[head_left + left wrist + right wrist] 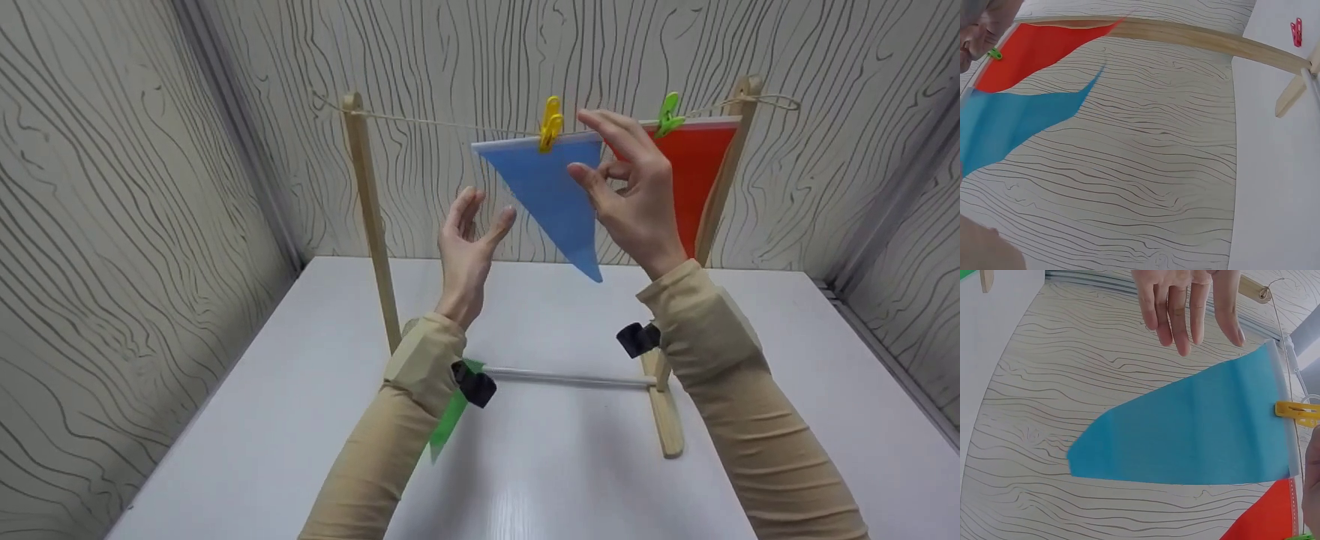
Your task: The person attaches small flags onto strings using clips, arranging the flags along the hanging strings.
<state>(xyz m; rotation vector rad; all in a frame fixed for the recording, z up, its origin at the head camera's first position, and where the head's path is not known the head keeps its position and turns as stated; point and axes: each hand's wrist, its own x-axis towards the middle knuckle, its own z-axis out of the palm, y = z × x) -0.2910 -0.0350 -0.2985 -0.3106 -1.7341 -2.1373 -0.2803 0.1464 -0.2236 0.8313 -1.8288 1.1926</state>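
A blue pennant hangs from a thin string, with a yellow clothespin clipped at its top edge. Right of it a red pennant hangs under a green clothespin, partly hidden by my right hand. That hand is raised between the two clips, thumb and index finger apart, with nothing seen between them. My left hand is lifted beside the blue pennant's lower left edge, fingers loosely extended and thumb spread. In the right wrist view the left fingers point toward the blue cloth and hold nothing.
Wooden posts carry the string at both ends, joined low down by a white rod. A green pennant lies on the white table, partly under my left forearm. The left wrist view shows a pink clothespin on the table.
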